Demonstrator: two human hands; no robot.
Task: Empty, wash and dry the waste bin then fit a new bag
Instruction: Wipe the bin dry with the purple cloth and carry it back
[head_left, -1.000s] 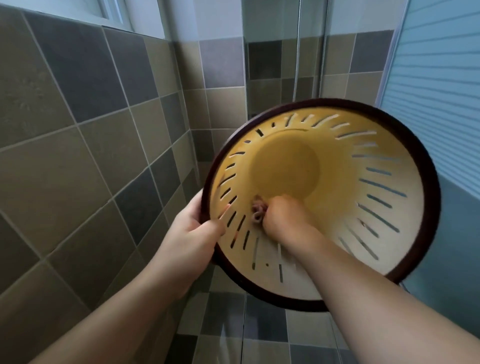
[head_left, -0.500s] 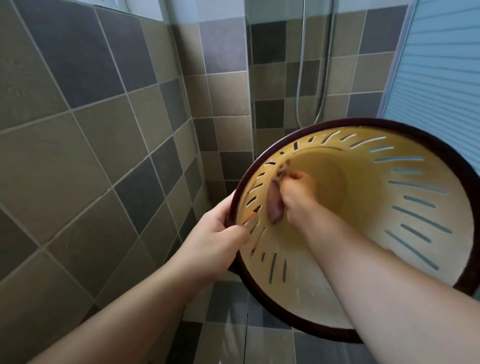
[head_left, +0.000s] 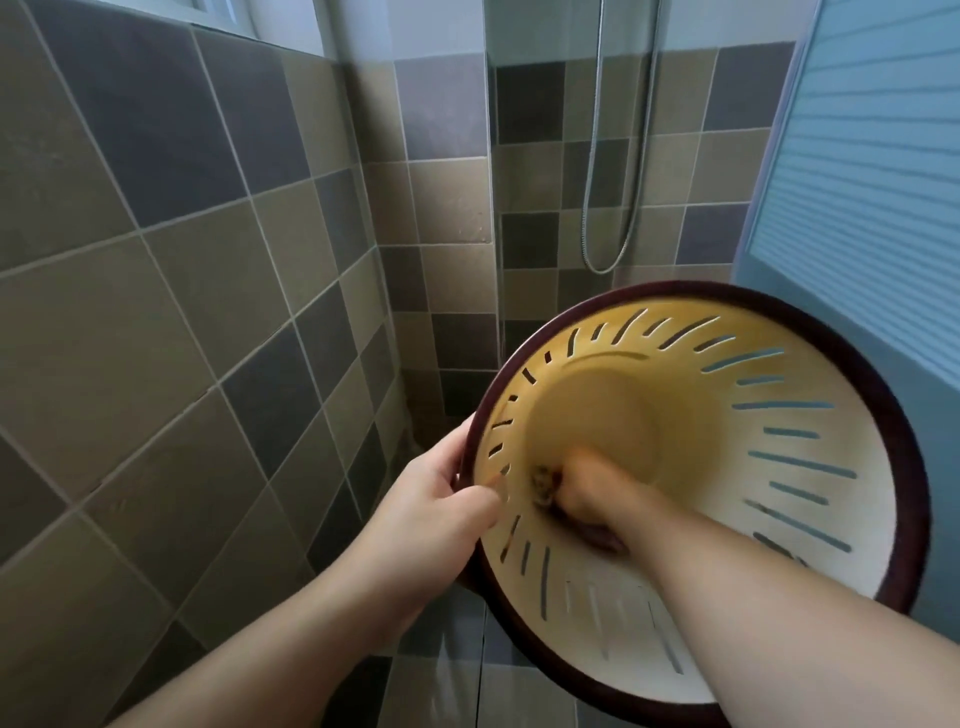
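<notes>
Two grips work on one waste bin (head_left: 810, 519): the left hand (head_left: 436, 512) clasps its dark rim, thumb inside, holding the bin tipped with its mouth toward the camera, while the right hand (head_left: 587, 491), deep inside, clenches one small brownish cloth (head_left: 543, 480) against the yellow slotted wall. One shower hose (head_left: 597, 218) hangs on the tiled wall (head_left: 156, 312) behind. No writing is legible.

- We find no text, label, brand, number or sign that can be read anywhere in this view.
</notes>
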